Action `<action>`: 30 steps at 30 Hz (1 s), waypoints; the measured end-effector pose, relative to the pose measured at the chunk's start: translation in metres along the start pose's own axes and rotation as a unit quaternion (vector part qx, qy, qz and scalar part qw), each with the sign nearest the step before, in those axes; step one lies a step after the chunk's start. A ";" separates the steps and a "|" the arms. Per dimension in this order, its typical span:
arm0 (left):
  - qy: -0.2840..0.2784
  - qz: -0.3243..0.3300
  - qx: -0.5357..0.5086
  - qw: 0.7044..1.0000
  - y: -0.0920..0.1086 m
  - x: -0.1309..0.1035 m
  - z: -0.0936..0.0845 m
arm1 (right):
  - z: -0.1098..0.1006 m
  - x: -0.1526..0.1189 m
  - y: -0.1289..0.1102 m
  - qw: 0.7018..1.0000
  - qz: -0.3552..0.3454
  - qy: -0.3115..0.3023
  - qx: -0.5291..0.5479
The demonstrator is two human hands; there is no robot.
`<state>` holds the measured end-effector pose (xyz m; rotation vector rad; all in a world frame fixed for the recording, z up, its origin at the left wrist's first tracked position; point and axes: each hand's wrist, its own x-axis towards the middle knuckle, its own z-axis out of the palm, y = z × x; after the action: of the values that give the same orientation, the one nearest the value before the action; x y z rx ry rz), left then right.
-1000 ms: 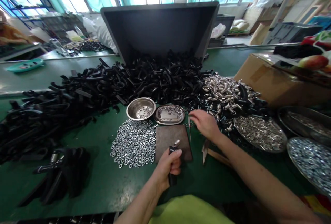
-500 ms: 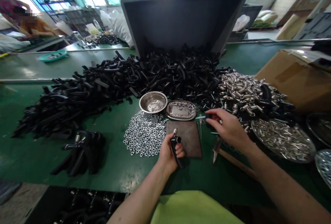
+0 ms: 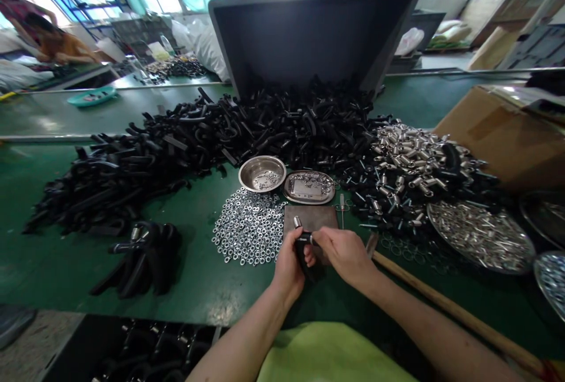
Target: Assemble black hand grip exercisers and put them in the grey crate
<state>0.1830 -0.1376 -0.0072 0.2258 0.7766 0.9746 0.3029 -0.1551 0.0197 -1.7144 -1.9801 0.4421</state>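
A black curved handle (image 3: 304, 251) with a silver spring (image 3: 297, 222) at its upper end is wrapped in my left hand (image 3: 290, 264), over the brown square plate (image 3: 326, 217). My right hand (image 3: 346, 252) is closed at the handle's right end, its fingers pinched there; the small part between them is mostly hidden. Left of the hands spreads a pile of silver nuts (image 3: 249, 229). Behind the plate stand a round metal bowl (image 3: 262, 173) and an oval metal tray (image 3: 309, 187) with small rings.
Black handles (image 3: 265, 123) are heaped before a grey bin (image 3: 313, 40). A hammer (image 3: 424, 282), a screwdriver (image 3: 342, 208), springs (image 3: 415, 146) and a tray of pins (image 3: 483, 238) lie at the right, near a cardboard box (image 3: 503, 135). Several handles (image 3: 145, 258) stand at the left. People are at far left.
My right hand has moved left and down from beside the oval tray, carrying a bolt with a black end, to the handle in my left hand. The hammer and screwdriver show more fully.
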 end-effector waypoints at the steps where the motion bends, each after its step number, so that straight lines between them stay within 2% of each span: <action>1: 0.004 0.011 0.002 1.000 0.000 -0.001 -0.001 | 0.000 0.000 0.000 0.999 -0.032 0.007 0.014; 3: 0.010 0.040 0.011 0.999 0.001 -0.002 -0.002 | 0.000 0.001 0.000 0.993 -0.103 0.035 0.055; 4: 0.013 0.060 0.028 0.998 0.000 -0.002 -0.002 | 0.001 0.001 0.000 0.990 -0.108 0.030 0.083; 5: 0.016 0.080 0.053 0.995 0.000 -0.003 -0.003 | 0.001 0.002 0.001 0.990 -0.085 0.007 0.116; 8: 0.013 0.124 0.122 0.985 0.000 -0.003 -0.004 | -0.002 0.003 0.001 0.975 0.039 -0.085 0.202; 9: 0.009 0.131 0.129 0.983 0.001 -0.003 -0.004 | -0.004 0.003 0.000 0.972 0.044 -0.091 0.210; 12: 0.009 0.144 0.134 0.980 0.005 -0.001 -0.005 | -0.003 0.001 -0.002 0.973 -0.010 -0.039 0.229; 13: 0.011 0.146 0.147 0.978 0.006 -0.001 -0.005 | -0.001 0.000 -0.003 0.963 -0.001 -0.032 0.269; 14: 0.018 0.150 0.169 0.974 0.007 -0.001 -0.004 | 0.003 0.000 -0.004 0.941 0.033 -0.038 0.334; 15: 0.032 0.159 0.197 0.967 0.008 -0.002 -0.004 | 0.007 0.001 -0.006 0.904 0.084 -0.051 0.416; 17: 0.083 0.205 0.260 0.940 0.010 -0.004 -0.002 | 0.017 0.003 -0.010 0.795 0.189 -0.054 0.573; 18: 0.114 0.238 0.293 0.919 0.010 -0.005 -0.001 | 0.022 0.004 -0.012 0.741 0.229 -0.042 0.630; 19: 0.140 0.270 0.325 0.896 0.011 -0.007 -0.001 | 0.026 0.005 -0.013 0.698 0.261 -0.028 0.666; 20: 0.155 0.292 0.355 0.874 0.012 -0.008 -0.001 | 0.030 0.006 -0.013 0.672 0.288 -0.023 0.682; 21: 0.161 0.301 0.384 0.858 0.012 -0.009 -0.002 | 0.032 0.006 -0.012 0.664 0.309 -0.032 0.680; 22: 0.157 0.294 0.413 0.848 0.014 -0.009 -0.004 | 0.033 0.007 -0.008 0.671 0.320 -0.062 0.666; 23: 0.146 0.281 0.437 0.842 0.015 -0.008 -0.006 | 0.032 0.009 -0.002 0.691 0.318 -0.115 0.639; 25: 0.115 0.258 0.485 0.827 0.019 -0.006 -0.013 | 0.026 0.018 0.012 0.759 0.272 -0.250 0.537; 26: 0.100 0.258 0.517 0.810 0.020 -0.004 -0.017 | 0.020 0.026 0.020 0.800 0.232 -0.299 0.465; 27: 0.084 0.265 0.557 0.782 0.021 -0.002 -0.021 | 0.014 0.037 0.026 0.844 0.188 -0.322 0.385; 28: 0.070 0.278 0.603 0.745 0.022 0.001 -0.024 | 0.008 0.051 0.030 0.888 0.140 -0.315 0.304; 30: 0.047 0.305 0.694 0.650 0.022 0.004 -0.029 | 0.000 0.086 0.030 0.959 0.037 -0.230 0.161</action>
<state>0.1500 -0.1264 -0.0188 1.9091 1.4838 0.7852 0.3190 -0.0654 0.0166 -1.5790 -2.0008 1.2124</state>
